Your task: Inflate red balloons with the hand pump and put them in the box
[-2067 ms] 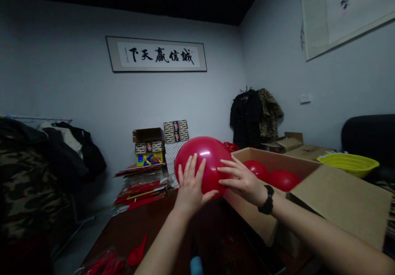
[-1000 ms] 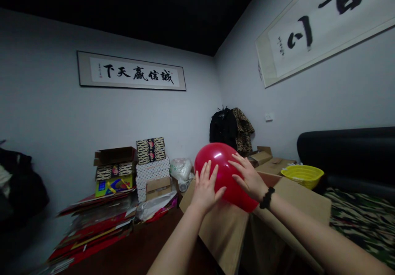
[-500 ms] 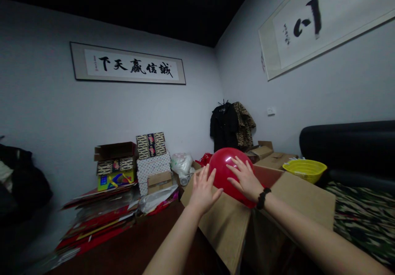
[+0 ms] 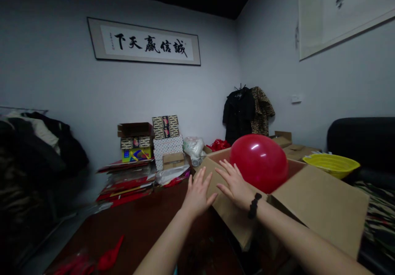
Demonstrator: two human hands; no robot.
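Observation:
An inflated red balloon (image 4: 258,161) rests in the mouth of an open cardboard box (image 4: 324,203), rising above its rim. My right hand (image 4: 236,184), with a dark band at the wrist, is spread in front of the box's near flap, left of the balloon and seemingly apart from it. Fingers stretched, my left hand (image 4: 198,194) hovers over the dark red tabletop (image 4: 160,221) beside that flap. Neither hand holds anything. Limp red pieces that look like uninflated balloons (image 4: 109,256) lie at the table's near left.
Stacked flat red packaging (image 4: 129,188) and patterned boxes (image 4: 166,137) stand at the table's far side. A yellow basket (image 4: 331,164) sits right of the box. Coats (image 4: 239,112) hang in the corner, with more clothes (image 4: 61,139) on a rack at left.
Both hands have moved away from the balloon, which now sits in the box opening. The view has turned left and down, bringing the limp red pieces into sight.

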